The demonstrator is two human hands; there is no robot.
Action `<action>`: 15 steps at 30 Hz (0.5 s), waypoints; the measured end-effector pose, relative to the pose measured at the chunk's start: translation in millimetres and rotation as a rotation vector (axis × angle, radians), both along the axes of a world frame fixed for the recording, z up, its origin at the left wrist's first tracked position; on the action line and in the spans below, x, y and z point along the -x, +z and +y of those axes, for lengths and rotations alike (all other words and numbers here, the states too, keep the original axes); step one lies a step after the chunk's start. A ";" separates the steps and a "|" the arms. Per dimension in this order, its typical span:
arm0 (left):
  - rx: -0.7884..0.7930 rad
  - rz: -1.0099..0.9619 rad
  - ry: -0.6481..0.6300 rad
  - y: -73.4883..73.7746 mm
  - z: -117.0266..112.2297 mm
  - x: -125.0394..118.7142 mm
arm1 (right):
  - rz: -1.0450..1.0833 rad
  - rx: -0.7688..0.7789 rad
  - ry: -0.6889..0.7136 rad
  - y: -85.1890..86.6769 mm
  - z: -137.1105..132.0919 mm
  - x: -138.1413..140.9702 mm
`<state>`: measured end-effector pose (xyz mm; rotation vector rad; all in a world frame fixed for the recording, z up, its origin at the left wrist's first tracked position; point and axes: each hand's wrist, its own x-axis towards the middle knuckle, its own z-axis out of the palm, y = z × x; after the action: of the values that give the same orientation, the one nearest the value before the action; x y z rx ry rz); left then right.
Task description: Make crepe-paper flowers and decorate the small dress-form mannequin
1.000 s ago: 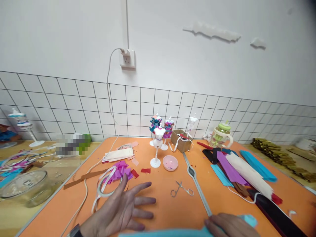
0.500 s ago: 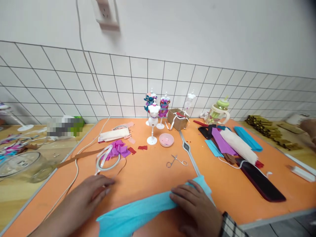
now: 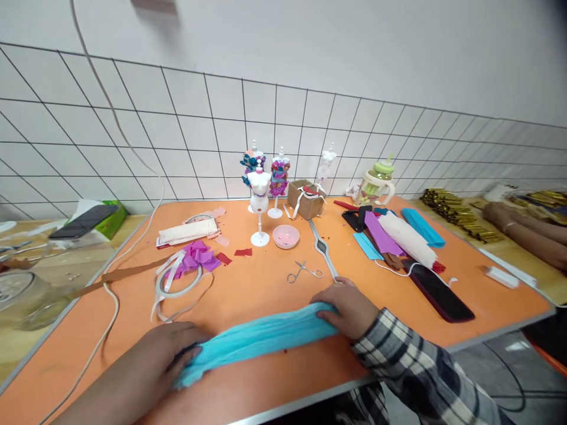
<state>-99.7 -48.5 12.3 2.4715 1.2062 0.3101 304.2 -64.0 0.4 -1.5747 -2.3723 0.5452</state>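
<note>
A long strip of turquoise crepe paper point(image 3: 266, 336) stretches across the near part of the orange table, its surface softly wrinkled. At its left end my left hand point(image 3: 170, 360) is closed, thumb and fingers on the paper. My right hand point(image 3: 348, 307), in a checked sleeve, grips the other end with its fingers curled over it. Beyond the strip lie small scissors point(image 3: 305, 271), their blades apart. A white mini dress form point(image 3: 259, 195) stands upright behind them, beside a pink bowl point(image 3: 286, 236).
Left are purple crepe paper point(image 3: 195, 260) and a tape roll point(image 3: 179, 289). Behind stand decorated forms point(image 3: 279, 177) and a cardboard box point(image 3: 305, 200). Right are folded papers point(image 3: 405, 236), a dark phone point(image 3: 438, 292) and a bottle point(image 3: 376, 186). Another person's arm point(image 3: 527, 233) rests far right.
My left hand, earlier apart from the paper, now holds its left end. My right hand has gone from lying over the strip to gripping its right end. The view has shifted right.
</note>
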 end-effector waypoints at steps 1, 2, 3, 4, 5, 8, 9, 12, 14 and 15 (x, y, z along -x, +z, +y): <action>0.012 0.069 -0.032 3.4 2.1 2.9 | 0.013 0.022 0.037 -1.3 4.8 2.8; -0.034 0.117 -0.013 5.8 3.2 5.4 | 0.023 0.012 0.064 -2.7 8.5 6.0; -0.118 0.152 0.048 7.1 3.1 7.3 | 0.028 -0.032 0.070 -4.1 10.8 9.6; -0.210 0.167 0.094 7.5 1.8 8.6 | 0.030 -0.099 0.052 -5.1 11.5 13.5; -0.271 0.166 0.133 7.1 -0.4 8.9 | 0.032 -0.178 0.017 -5.6 10.5 17.5; -0.244 0.134 0.004 3.4 -9.2 6.8 | 0.103 -0.411 -0.061 -5.2 -3.0 29.0; -0.219 0.143 -0.037 1.4 -11.6 6.2 | 0.136 -0.471 -0.022 -5.8 -10.1 32.2; -0.207 0.196 -0.052 -8.2 -15.5 9.2 | 0.074 -0.559 0.192 -13.5 -32.0 38.7; -0.230 0.215 -0.036 -17.7 -17.2 15.0 | 0.013 -0.565 0.205 -22.5 -41.7 39.8; -0.247 0.212 -0.047 -22.6 -18.5 18.3 | -0.007 -0.543 0.191 -26.8 -44.3 39.4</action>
<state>-118.0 -67.0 -10.3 2.8004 1.2561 0.1987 264.8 -108.3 -26.4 -1.1187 -2.4087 -0.0801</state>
